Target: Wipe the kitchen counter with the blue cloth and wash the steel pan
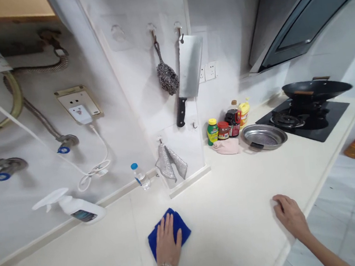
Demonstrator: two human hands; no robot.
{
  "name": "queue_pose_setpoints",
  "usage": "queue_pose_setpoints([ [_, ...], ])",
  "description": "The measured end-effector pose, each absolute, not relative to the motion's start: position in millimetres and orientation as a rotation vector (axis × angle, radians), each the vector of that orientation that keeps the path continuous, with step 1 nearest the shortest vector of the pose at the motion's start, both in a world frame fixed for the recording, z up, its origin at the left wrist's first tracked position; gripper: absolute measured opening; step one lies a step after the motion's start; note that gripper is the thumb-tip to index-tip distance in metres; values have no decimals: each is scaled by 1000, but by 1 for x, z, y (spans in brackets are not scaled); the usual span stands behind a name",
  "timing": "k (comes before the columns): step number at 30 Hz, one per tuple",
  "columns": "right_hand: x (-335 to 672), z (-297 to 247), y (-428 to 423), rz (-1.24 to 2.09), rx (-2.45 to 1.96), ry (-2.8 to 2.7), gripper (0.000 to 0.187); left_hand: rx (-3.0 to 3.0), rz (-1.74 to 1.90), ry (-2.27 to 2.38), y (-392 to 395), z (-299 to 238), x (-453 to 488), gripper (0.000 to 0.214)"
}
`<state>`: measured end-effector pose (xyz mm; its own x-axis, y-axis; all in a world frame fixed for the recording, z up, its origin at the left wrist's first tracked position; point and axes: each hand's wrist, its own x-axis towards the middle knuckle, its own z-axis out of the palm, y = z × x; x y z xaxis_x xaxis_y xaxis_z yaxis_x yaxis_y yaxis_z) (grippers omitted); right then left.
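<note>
One left hand (167, 245) lies on one blue cloth (182, 225), one right hand (290, 215) apart.

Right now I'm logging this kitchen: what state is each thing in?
Left hand: palm down
Blue cloth: flat beneath it
Right hand: holding nothing
Cleaver: hung up
Scrubber: hung up
Silver cloth: hung up
Water bottle: capped
Charger: plugged in
Wok: uncovered
Metal pan: uncovered
Stove: no flame visible

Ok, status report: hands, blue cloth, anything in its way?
Left hand flat on blue cloth, cloth lying on countertop. Right hand loosely curled near countertop's edge, nothing seen in it. Blue-capped plastic bottle stands beyond cloth, not touching.
</note>
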<state>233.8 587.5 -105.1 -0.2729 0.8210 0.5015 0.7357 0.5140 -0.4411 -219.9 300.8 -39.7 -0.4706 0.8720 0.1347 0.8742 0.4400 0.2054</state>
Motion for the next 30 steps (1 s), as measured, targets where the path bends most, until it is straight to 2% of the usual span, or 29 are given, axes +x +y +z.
queue_pose_setpoints([
  [9, 240, -109, 587, 202, -1303, -2076, 25, -1466, -373, -2775, 355, -20, -298, 63],
  [21, 248, -110, 588, 176, -1371, -2133, 26, -1767, -315, -2591, 408, -34, -370, 63],
  [30, 240, -109, 588, 174, -1323, -2120, 22, -1653, -295, -2650, 419, -36, -381, 64],
])
